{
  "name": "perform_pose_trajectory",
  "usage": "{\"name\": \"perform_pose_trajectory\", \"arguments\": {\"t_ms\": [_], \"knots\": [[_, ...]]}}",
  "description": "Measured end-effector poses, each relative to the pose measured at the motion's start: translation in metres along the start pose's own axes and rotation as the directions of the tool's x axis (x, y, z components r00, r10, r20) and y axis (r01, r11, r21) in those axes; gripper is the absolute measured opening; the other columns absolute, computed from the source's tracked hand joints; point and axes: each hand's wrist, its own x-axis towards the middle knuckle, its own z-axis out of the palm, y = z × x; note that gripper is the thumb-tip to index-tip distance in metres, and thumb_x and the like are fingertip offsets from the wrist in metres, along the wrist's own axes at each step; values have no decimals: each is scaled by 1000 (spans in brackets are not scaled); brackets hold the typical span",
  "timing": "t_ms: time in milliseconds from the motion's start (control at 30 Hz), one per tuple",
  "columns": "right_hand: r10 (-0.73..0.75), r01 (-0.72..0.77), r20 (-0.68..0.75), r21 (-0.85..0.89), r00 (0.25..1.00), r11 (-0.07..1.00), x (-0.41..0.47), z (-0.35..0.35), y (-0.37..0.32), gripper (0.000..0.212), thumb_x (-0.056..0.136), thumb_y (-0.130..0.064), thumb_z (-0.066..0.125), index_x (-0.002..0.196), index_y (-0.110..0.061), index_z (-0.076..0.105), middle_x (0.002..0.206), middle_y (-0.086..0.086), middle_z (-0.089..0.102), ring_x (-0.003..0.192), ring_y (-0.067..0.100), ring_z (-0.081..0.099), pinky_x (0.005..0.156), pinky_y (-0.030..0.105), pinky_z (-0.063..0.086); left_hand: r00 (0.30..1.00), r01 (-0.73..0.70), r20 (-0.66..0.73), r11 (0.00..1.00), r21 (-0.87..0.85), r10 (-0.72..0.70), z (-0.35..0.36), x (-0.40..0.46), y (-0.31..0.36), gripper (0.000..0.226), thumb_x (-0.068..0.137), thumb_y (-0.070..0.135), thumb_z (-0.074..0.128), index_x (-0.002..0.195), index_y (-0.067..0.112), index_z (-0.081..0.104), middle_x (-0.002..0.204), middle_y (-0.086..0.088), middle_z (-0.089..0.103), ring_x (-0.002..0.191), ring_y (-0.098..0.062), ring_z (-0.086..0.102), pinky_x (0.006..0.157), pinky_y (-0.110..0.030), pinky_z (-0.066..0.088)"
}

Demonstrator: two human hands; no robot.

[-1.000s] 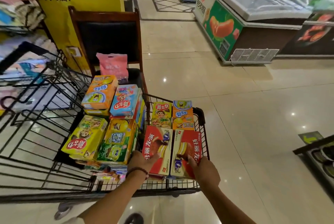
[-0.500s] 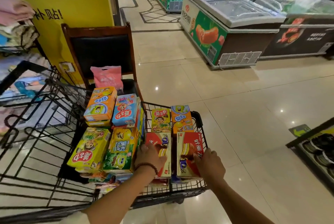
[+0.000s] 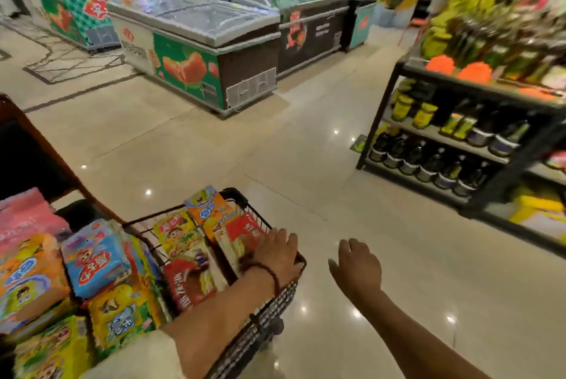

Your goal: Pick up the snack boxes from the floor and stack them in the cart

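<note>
Our left hand (image 3: pixel 277 251) rests flat on the red snack boxes (image 3: pixel 245 236) in the cart (image 3: pixel 269 314), right hand (image 3: pixel 356 265) open, empty over the floor (image 3: pixel 306 149); we risk nudging the leaning boxes over.

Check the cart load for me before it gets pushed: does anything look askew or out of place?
Nothing stands out. The snack boxes sit inside the cart, the left hand resting on a red box.
</note>
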Motion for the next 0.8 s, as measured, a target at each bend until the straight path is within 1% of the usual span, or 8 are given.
{"name": "perform_pose_trajectory", "arguments": {"t_ms": [33, 67, 133, 200, 300, 400, 600, 800], "knots": [[28, -28, -11, -12, 1000, 1000, -10, 2, 14, 48, 62, -41, 82, 92, -8, 66, 85, 7, 64, 76, 27, 62, 53, 31, 44, 998, -59, -1, 998, 36, 59, 1, 2, 14, 70, 94, 49, 41, 148, 13, 16, 155, -13, 16, 143, -31, 12, 114, -47, 18], [52, -53, -41, -21, 998, 998, -20, 5, 27, 52, 48, -38, 89, 84, -6, 68, 76, 7, 64, 66, 26, 62, 46, 29, 42, 994, -111, 1, 992, 67, 112, 0, 3, 29, 70, 95, 48, 41, 149, 12, 15, 155, -13, 15, 143, -31, 12, 114, -47, 18], [96, -98, -76, -26, 993, 995, -40, 8, 53, 55, 38, -35, 92, 79, -5, 69, 69, 7, 63, 59, 26, 61, 42, 27, 40, 979, -205, 17, 971, 122, 204, 2, 4, 57, 69, 96, 47, 39, 149, 11, 13, 155, -13, 14, 142, -33, 12, 114, -49, 18], [140, -145, -102, -41, 985, 989, -64, 8, 76, 55, 37, -34, 92, 78, -5, 69, 69, 7, 63, 59, 26, 61, 43, 28, 40, 955, -295, 45, 940, 168, 292, 5, 2, 87, 68, 97, 46, 38, 149, 11, 13, 155, -14, 13, 143, -33, 11, 114, -50, 16], [234, -239, -81, -65, 969, 969, -106, 9, 112, 56, 38, -36, 91, 81, -7, 70, 74, 6, 65, 64, 25, 62, 46, 32, 45, 910, -415, 76, 883, 219, 409, 9, -5, 133, 67, 97, 45, 39, 149, 11, 13, 156, -13, 13, 144, -32, 9, 115, -51, 14], [331, -338, -98, -60, 938, 939, -156, 9, 151, 54, 38, -36, 90, 80, -9, 69, 74, 4, 64, 64, 23, 62, 48, 31, 47, 852, -520, 88, 812, 267, 516, 17, -17, 188, 65, 96, 45, 41, 147, 11, 18, 153, -13, 20, 142, -31, 14, 112, -50, 18], [549, -553, -72, -71, 833, 830, -284, 9, 229, 50, 38, -36, 89, 75, -12, 67, 69, 3, 60, 62, 23, 59, 48, 30, 46, 698, -703, 161, 626, 338, 697, 47, -65, 314, 63, 96, 44, 41, 146, 11, 20, 151, -12, 23, 140, -31, 18, 112, -50, 18], [697, -694, -4, -95, 718, 714, -403, 20, 290, 52, 35, -40, 89, 72, -11, 65, 64, 5, 56, 57, 23, 57, 44, 31, 43, 564, -809, 237, 472, 350, 791, 87, -121, 423, 62, 95, 43, 41, 145, 11, 21, 149, -14, 26, 137, -31, 23, 109, -47, 21]]}}
